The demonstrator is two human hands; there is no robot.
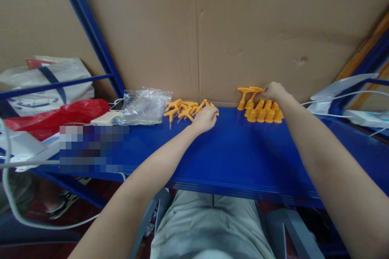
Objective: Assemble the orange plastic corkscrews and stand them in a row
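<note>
A loose pile of orange T-handled corkscrews lies at the back of the blue shelf. My left hand rests on the pile's right edge, fingers curled over one piece. To the right, several orange capped pieces lie in a neat row against the cardboard wall, with two T-shaped ones leaning at the left end. My right hand sits at the top of that row, fingers closed on a piece there.
A crumpled clear plastic bag lies left of the pile, over a white device. Red and white bags fill the left side. White cables and a plastic sheet lie at the right. Blue frame bars rise at left.
</note>
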